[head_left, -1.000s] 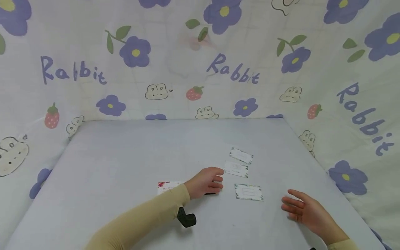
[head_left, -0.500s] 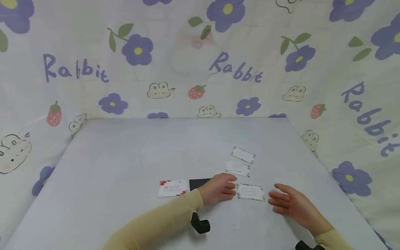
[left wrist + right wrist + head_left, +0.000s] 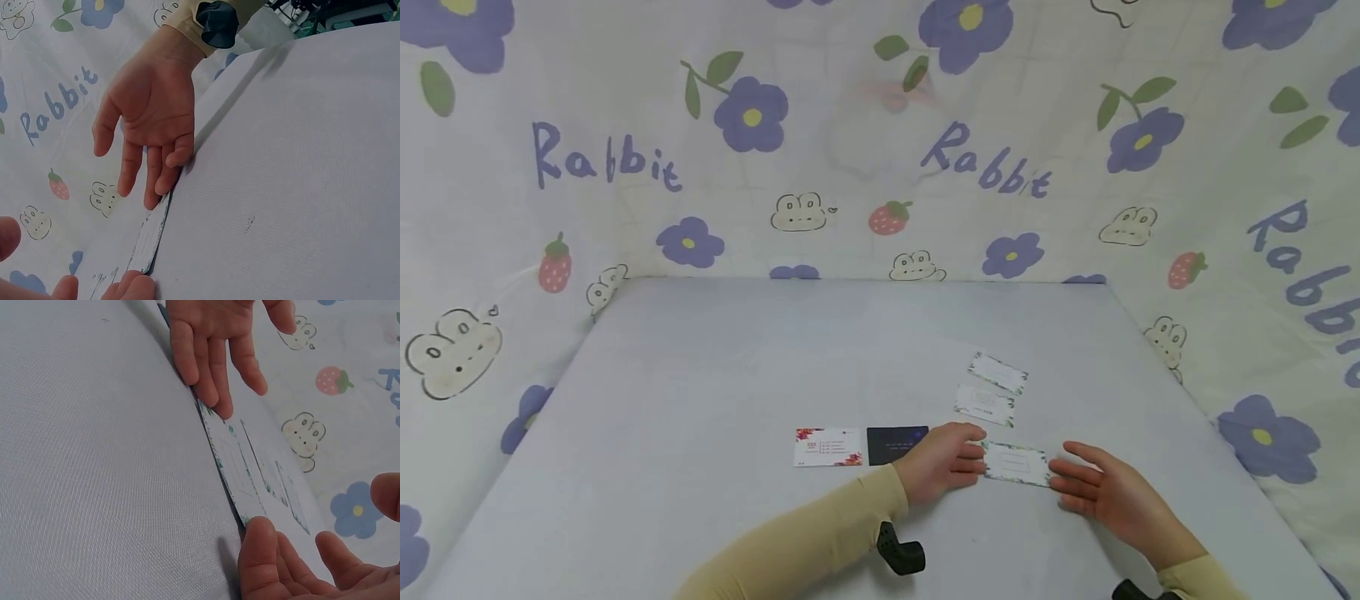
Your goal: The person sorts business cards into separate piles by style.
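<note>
A white card with a leafy green border (image 3: 1017,463) lies flat on the table between both hands. My left hand (image 3: 938,463) has its fingertips right at the card's left end, fingers extended and thumb apart. At the right end are the fingertips of my right hand (image 3: 1116,498), held palm inward with relaxed fingers. In the right wrist view the patterned card (image 3: 231,462) spans the gap between the two hands' fingertips. The left wrist view shows the same card (image 3: 150,234) at a low angle.
Two more leafy white cards lie behind, a nearer one (image 3: 985,406) and a farther, tilted one (image 3: 998,372). Left of the left hand are a dark card (image 3: 891,444), partly covered by that hand, and a white card with red flowers (image 3: 827,447). Patterned cloth (image 3: 842,167) walls the table.
My left hand has moved right, off the dark and red-flowered cards, to the leafy card's left end. My right hand has come left to its right end. The head view has shifted slightly.
</note>
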Demonstrator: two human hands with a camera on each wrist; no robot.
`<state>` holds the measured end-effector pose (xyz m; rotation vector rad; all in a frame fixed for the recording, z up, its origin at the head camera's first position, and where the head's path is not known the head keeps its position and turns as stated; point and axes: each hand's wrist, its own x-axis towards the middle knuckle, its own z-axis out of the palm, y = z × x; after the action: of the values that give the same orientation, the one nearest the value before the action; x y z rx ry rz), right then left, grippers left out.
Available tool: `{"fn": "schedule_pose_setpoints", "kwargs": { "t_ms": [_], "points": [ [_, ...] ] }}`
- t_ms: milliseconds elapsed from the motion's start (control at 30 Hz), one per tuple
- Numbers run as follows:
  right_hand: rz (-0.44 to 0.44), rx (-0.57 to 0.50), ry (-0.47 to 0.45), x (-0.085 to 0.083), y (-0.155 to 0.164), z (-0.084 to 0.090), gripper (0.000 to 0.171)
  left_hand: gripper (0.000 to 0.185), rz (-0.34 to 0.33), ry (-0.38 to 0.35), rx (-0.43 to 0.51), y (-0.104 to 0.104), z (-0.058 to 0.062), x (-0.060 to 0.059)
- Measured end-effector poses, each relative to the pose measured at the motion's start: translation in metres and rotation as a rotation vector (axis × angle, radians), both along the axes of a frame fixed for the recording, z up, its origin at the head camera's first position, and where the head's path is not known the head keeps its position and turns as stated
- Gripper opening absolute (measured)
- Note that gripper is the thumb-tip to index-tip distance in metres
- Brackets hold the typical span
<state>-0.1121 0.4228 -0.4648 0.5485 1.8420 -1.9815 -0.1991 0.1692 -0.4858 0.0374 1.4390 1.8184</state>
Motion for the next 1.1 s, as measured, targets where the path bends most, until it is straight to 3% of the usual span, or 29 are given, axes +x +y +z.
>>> {"fn": "schedule_pose_setpoints", "kwargs": {
  "t_ms": [300,533,633,700,867,1100],
  "points": [
    [0.02,-0.086,-0.021,-0.001,0.005,-0.004,0.071,0.06,0.013,-0.01,0.019,-0.001,0.004,0.0],
    [0.06,-0.119,0.001,-0.005,0.004,-0.001,0.051,0.062,0.033,-0.029,0.039,-0.006,0.006,-0.001],
    [0.089,-0.118,0.019,-0.008,0.0,0.0,0.051,0.064,0.042,-0.04,0.052,-0.011,0.009,-0.003],
    [0.097,-0.095,0.021,-0.012,-0.005,0.0,0.063,0.065,0.053,-0.043,0.055,-0.017,0.01,-0.005],
    [0.119,-0.059,0.02,-0.022,-0.018,0.003,0.075,0.063,0.083,-0.056,0.058,-0.028,0.011,-0.009],
    [0.13,-0.003,0.011,-0.035,-0.034,0.005,0.075,0.065,0.095,-0.045,0.045,-0.043,0.012,-0.011]
  ]
}}
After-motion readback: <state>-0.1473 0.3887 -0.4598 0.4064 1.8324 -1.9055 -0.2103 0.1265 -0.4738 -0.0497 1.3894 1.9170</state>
